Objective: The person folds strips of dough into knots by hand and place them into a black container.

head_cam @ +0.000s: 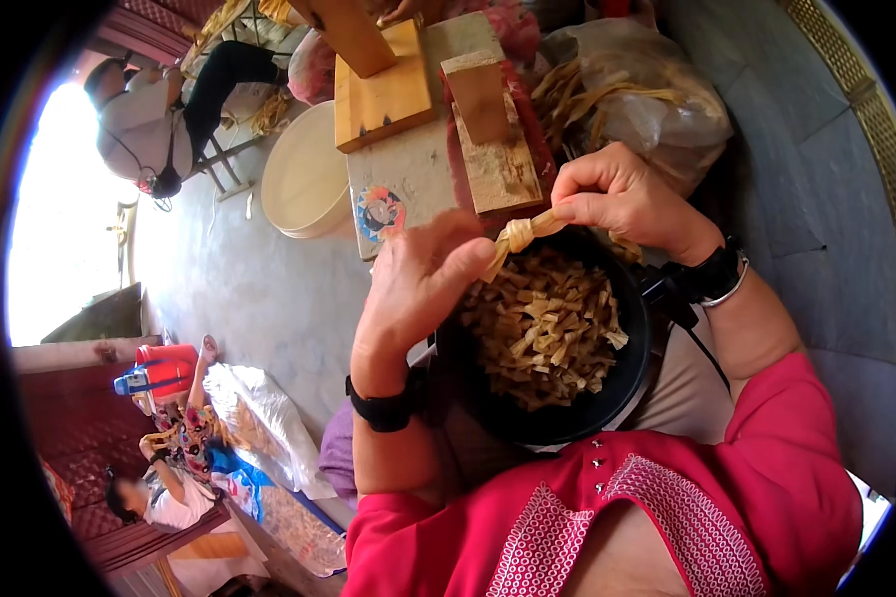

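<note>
A yellowish strip of dried plant material (520, 234), with a knot in its middle, is stretched between my hands. My right hand (627, 200) pinches its upper right end between thumb and forefinger. Beside its lower left end is my left hand (431, 280), thumb against the strip; its fingers are partly blurred, so its hold is unclear. Below the strip, a round black pan (635, 351) rests at my lap, holding many short knotted pieces (552, 336) of the same material.
Ahead stands a worn table (429, 175) with a wooden block (496, 168) on red cloth and a wooden stand (384, 101). A pale round tub (306, 175) is left of it, a plastic bag of strips (664, 97) right. Other people (138, 142) sit at left.
</note>
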The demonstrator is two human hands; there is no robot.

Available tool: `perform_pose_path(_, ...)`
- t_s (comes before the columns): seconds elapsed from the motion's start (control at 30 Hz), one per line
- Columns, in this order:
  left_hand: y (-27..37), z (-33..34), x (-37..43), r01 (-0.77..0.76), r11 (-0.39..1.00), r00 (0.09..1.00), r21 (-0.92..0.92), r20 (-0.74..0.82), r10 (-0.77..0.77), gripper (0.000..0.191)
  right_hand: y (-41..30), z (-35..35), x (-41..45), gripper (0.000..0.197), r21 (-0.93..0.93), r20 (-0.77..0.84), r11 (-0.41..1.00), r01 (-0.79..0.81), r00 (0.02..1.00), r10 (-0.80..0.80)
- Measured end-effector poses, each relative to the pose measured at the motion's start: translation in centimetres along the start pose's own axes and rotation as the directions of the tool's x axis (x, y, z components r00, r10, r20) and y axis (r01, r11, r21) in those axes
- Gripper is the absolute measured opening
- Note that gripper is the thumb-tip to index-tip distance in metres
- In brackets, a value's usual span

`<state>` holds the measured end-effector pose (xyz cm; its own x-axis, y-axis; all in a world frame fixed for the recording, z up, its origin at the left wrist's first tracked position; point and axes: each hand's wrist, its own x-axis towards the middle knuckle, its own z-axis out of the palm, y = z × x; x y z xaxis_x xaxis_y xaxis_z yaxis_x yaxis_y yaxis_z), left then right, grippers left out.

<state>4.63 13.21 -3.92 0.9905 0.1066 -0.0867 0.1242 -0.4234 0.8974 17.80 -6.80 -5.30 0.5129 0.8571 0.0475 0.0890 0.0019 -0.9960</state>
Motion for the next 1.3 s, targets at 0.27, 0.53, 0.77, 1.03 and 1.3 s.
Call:
perform_pose_path(0.27,0.9,1.4,0.8,-0.08,0.968,0.971,0.24,0.236,0.022,0.019,-0.6,0.3,0.0,0.014,-0.315,0.058,0.948,0.053,0.998,-0.036)
perform_pose_path(0.53,-0.7,1.8,4.8,-0.061,0.859,0.912,0.508,-0.321,0.254,0.015,0.4,-0.6,3.7,0.012,-0.611,-0.222,0.789,0.064,0.943,-0.248)
perform_pose_path(0.77,-2.2,1.7,6.5,-0.016,0.812,0.841,0.583,-0.432,0.326,0.019,3.5,1.1,6.6,0.014,-0.797,-0.374,0.601,0.064,0.729,-0.574)
perform_pose_path(1.03,0.6,1.5,2.1,0.113,0.777,0.994,0.619,-0.058,-0.098,0.032,2.1,1.1,4.1,0.021,-0.268,-0.184,0.96,0.088,0.973,-0.14)
perform_pose_path(1.3,0.0,6.0,2.3,-0.031,0.824,0.953,-0.566,-0.265,-0.146,0.042,3.4,5.9,2.2,0.025,0.694,0.162,0.676,-0.247,0.969,0.188)
